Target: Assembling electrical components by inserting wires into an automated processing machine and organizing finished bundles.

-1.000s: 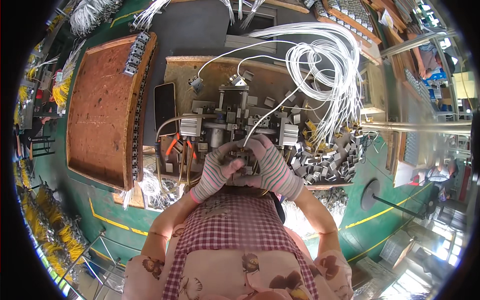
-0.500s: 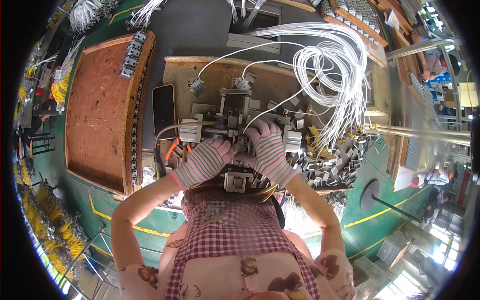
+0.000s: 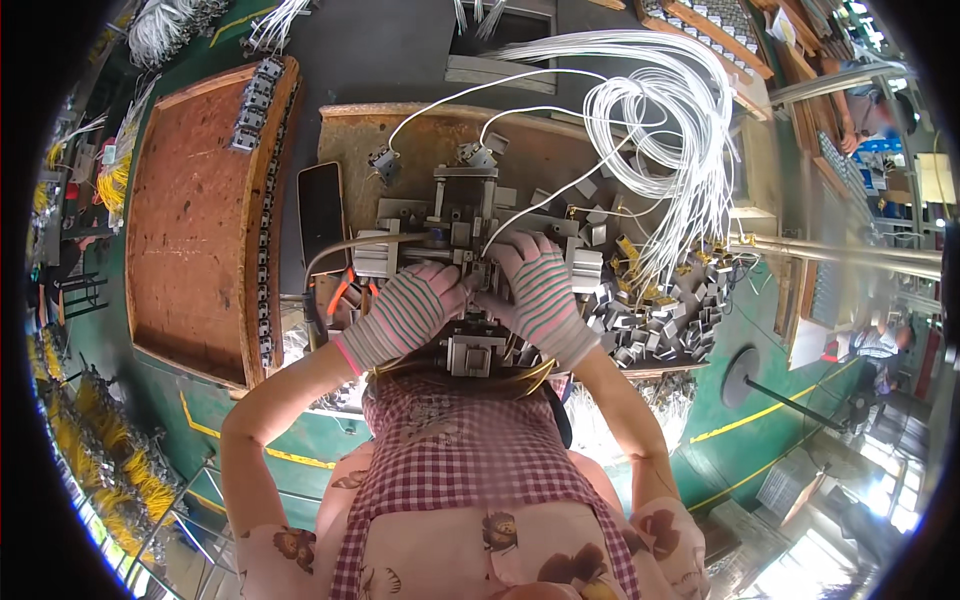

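Note:
Both of my hands wear pink, grey and green striped gloves and meet at the middle of a metal fixture (image 3: pixel 468 190). My left hand (image 3: pixel 412 308) has its fingers bent together against a small metal housing (image 3: pixel 480 274). From the other side, my right hand (image 3: pixel 542 296) pinches around the same housing, its thumb low beside it. A white cable (image 3: pixel 540 205) runs down to the housing, beside the right fingers. The fingertips partly hide the housing. Two more metal housings with white wires, one a left housing (image 3: pixel 383 160), lie behind the fixture.
Loose metal housings (image 3: pixel 650 325) are heaped to the right, under a coil of white cables (image 3: pixel 640 110). A phone (image 3: pixel 321 215) and orange-handled pliers (image 3: pixel 342 293) lie left. Further left stands a wooden tray (image 3: pixel 190 220) edged with metal parts. Other people appear at far right.
The whole view has shifted slightly up and left. Both hands stay together at the housing in the fixture, with only small finger movements.

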